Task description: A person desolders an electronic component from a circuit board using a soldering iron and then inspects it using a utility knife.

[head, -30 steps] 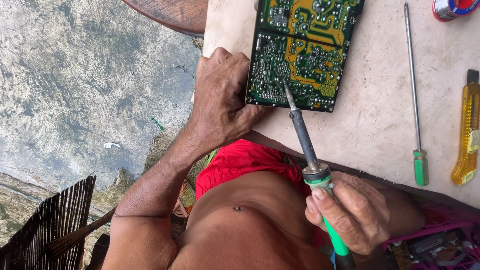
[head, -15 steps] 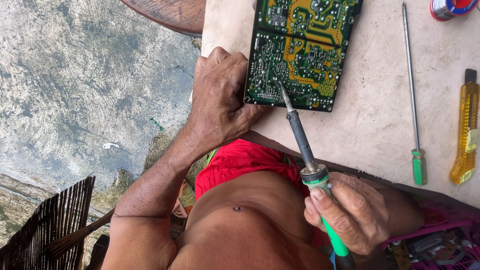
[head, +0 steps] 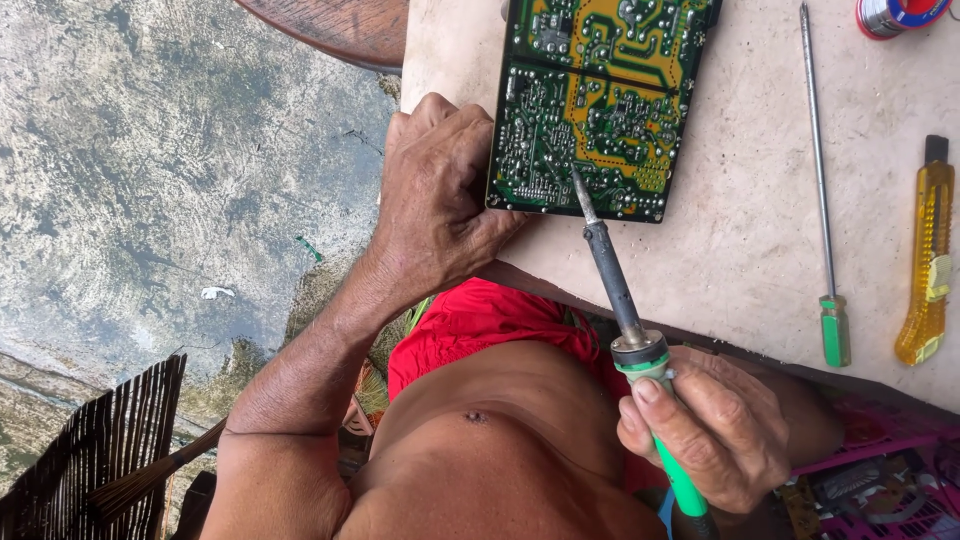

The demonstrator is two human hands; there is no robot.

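Note:
A green and yellow circuit board [head: 598, 100] lies solder side up on a pale table [head: 740, 250]. My left hand [head: 435, 195] grips the board's near left corner and presses it down. In my right hand [head: 715, 425] is a soldering iron [head: 625, 315] with a green handle, held low near my belly. Its metal tip rests on the board close to the near edge.
A long screwdriver [head: 822, 200] with a green handle lies to the right of the board. A yellow utility knife [head: 928, 255] lies further right. A solder spool [head: 895, 12] sits at the top right. A pink basket [head: 880, 480] with parts is at lower right. Concrete floor and a broom [head: 95, 455] are at left.
The soldering iron's tip has moved a little up and left across the board's near edge. My left hand stays on the board's corner.

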